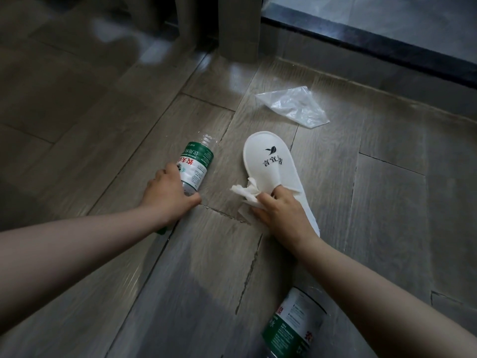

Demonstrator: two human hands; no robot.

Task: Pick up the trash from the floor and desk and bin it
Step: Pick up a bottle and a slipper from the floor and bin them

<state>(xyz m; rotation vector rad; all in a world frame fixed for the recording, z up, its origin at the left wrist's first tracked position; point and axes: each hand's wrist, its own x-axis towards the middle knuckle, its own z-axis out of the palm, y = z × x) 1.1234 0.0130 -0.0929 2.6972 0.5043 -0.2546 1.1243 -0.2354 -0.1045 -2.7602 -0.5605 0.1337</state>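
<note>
One green-labelled bottle (pixel 296 324) lies nearest on the wood floor (pixel 103 125), right of centre, partly under my right forearm. Farther out, my left hand (pixel 167 195) curls round a second bottle (pixel 195 165) lying on its side, while my right hand (pixel 281 210) pinches a crumpled tissue (pixel 245 193) and tucks its fingers into the white slipper (pixel 271 161). Farthest, a clear plastic bag (pixel 294 105) lies flat beyond the slipper's toe, apart from it.

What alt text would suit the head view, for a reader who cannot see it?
Seen from above, a person's left hand grips a clear plastic bottle with a green label lying on the grey wood-look floor, while the right hand holds a crumpled white tissue against a white cloth slipper. A clear plastic bag lies beyond.
</note>
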